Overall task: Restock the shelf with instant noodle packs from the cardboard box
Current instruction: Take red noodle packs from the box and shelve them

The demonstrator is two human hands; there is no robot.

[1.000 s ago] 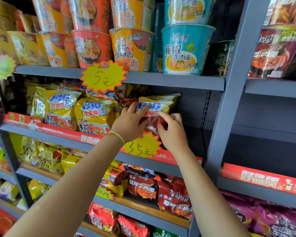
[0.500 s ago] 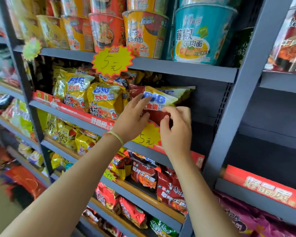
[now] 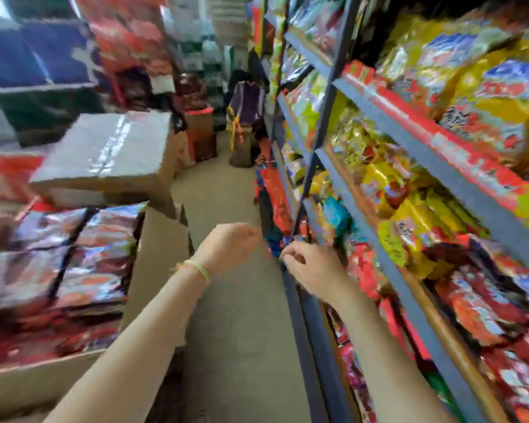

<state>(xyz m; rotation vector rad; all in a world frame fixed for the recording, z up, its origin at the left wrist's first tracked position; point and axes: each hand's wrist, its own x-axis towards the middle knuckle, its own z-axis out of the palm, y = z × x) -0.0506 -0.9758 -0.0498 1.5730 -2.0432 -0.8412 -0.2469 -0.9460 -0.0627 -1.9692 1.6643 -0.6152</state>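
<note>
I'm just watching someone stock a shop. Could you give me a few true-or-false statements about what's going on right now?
1. Both hands are empty. True: neither the left hand nor the right hand holds a pack.
2. The open cardboard box is empty. False: noodle packs fill it.
3. The shelf stands on the person's left. False: it is on their right.
4. A band is on the left wrist. True.

shop aisle: stocked snack shelves (image 3: 403, 141)

Yellow packs (image 3: 416, 209) and red packs (image 3: 477, 303) fill grey-blue shelves (image 3: 388, 114); brown cardboard box (image 3: 153, 254).
</note>
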